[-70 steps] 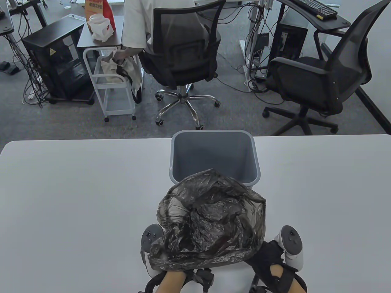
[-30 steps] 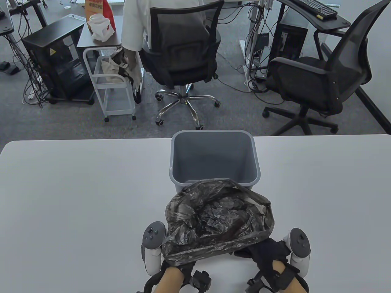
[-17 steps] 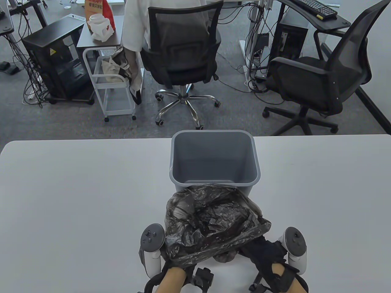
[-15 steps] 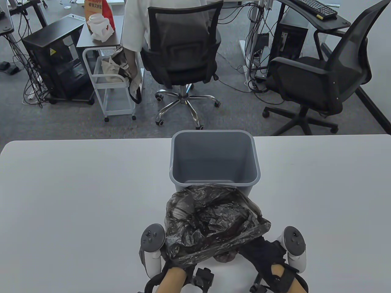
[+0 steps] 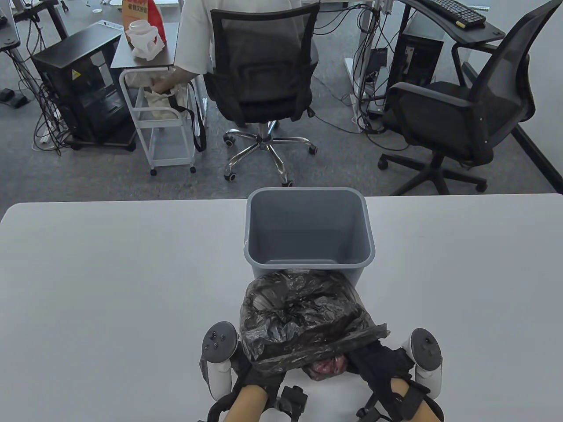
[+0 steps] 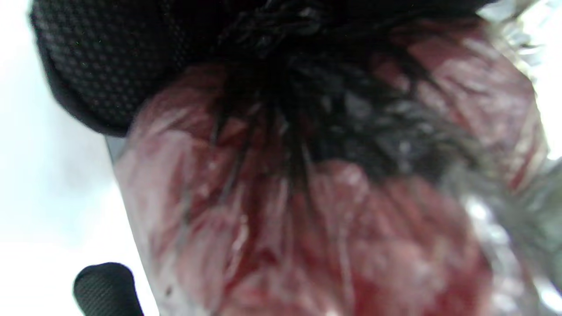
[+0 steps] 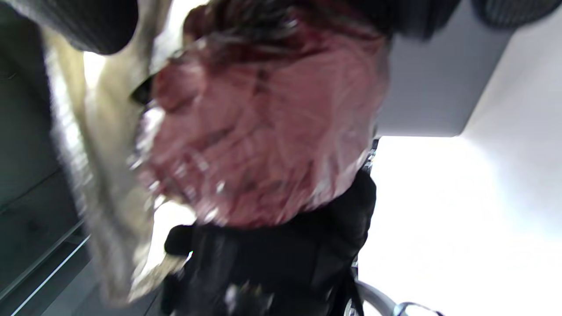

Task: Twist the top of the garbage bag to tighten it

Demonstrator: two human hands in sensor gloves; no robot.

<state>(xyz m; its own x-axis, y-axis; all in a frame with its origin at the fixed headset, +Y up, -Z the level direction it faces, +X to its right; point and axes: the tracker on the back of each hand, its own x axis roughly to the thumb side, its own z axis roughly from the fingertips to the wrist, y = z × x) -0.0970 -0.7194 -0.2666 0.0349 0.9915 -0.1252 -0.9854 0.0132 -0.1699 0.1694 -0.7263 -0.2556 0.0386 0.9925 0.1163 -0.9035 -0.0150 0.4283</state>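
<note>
**Both hands gripped the bag's gathered top at the near edge of the surface**

Seen from the table view: left hand [image 5: 253, 378] and right hand [image 5: 378, 367] low at the near edge of the white surface [image 5: 110, 285], both closed on the dark garbage bag [image 5: 303, 321]. Left fingers [image 5: 259, 373] wrapped around the bunched rim on the left end; right fingers [image 5: 365, 354] tucked under the stretched band of plastic on the right end, their exact curl hidden by the film. Between the two sets of fingers, a taut strip of plastic, and just below it a reddish bulge of bagged contents [image 5: 325, 368]. Beyond the fingers, the loose upper part of the bag billowed up and leaned against the near wall of the grey bin [image 5: 308, 263], which stood upright and well past the hands.

In the left wrist view, blurred: black gloved fingers [image 6: 109, 66] pressed together on dark gathered folds, reddish plastic [image 6: 307, 219] radiating beneath them. In the right wrist view, also blurred: the same reddish bulge [image 7: 263, 131] just beside the black glove [image 7: 285, 263].
</note>
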